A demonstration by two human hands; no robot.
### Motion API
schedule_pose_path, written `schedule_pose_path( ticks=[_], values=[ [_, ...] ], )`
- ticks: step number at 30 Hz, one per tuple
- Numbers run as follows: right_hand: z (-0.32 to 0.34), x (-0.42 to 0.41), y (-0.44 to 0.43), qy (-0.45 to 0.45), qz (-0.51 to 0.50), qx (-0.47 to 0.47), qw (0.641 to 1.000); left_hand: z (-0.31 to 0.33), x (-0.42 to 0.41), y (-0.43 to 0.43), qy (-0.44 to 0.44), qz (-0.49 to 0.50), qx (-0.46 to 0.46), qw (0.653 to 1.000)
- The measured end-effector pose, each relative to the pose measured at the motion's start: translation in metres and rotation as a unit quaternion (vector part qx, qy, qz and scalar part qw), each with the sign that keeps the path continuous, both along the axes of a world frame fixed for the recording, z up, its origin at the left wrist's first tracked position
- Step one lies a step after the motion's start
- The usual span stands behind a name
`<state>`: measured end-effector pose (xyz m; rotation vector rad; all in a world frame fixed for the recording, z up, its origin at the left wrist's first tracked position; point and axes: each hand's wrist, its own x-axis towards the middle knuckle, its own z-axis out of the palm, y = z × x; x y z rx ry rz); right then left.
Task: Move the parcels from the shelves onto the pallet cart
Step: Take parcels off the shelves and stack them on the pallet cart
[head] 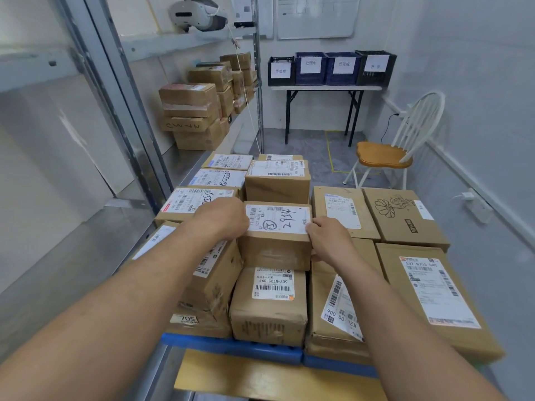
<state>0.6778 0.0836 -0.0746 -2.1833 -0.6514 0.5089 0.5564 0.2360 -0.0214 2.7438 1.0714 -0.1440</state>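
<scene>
1. Two hands hold one box. The left hand (223,218) curls over the left edge of the parcel marked 2934 (278,224). The right hand (330,241) grips its right top corner, with the thumb on the near face.
2. That parcel sits in the middle row of the pallet cart (231,347). It touches the taller parcel behind it, stands higher than the one just in front, and is closely flanked on both sides.
3. The step in hand appears to be seating this parcel in its slot on the cart, or nudging it square. It looks all but placed.
4. Both forearms reach forward and angle slightly inward, with the wrists bent down over the load.
5. The next move likely calls for letting go and turning left to the shelf (185,166). There a stack of shelved parcels (191,111) sits well apart from the cart.
</scene>
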Motion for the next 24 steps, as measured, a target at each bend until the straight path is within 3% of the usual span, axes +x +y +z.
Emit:
schedule_pose_path(
  ticks=[4,8,10,15,24],
  values=[
    [0.003,0.005,0.001,-0.04,-0.02,-0.026,0.999,0.004,0.001,0.002,-0.007,-0.008,0.039,0.999],
    [0.017,0.017,0.009,-0.092,-0.048,0.013,0.995,0.012,0.008,0.008,-0.095,0.002,0.073,0.993],
    [0.021,0.027,0.018,-0.09,-0.041,0.042,0.994,0.016,0.016,0.012,-0.132,0.004,0.048,0.99],
    [0.025,0.048,0.045,-0.072,-0.018,0.083,0.994,0.018,0.045,0.029,-0.184,0.027,-0.114,0.976],
    [0.021,0.057,0.057,-0.028,-0.002,0.09,0.996,0.018,0.067,0.044,-0.192,0.06,-0.166,0.966]
  ],
)
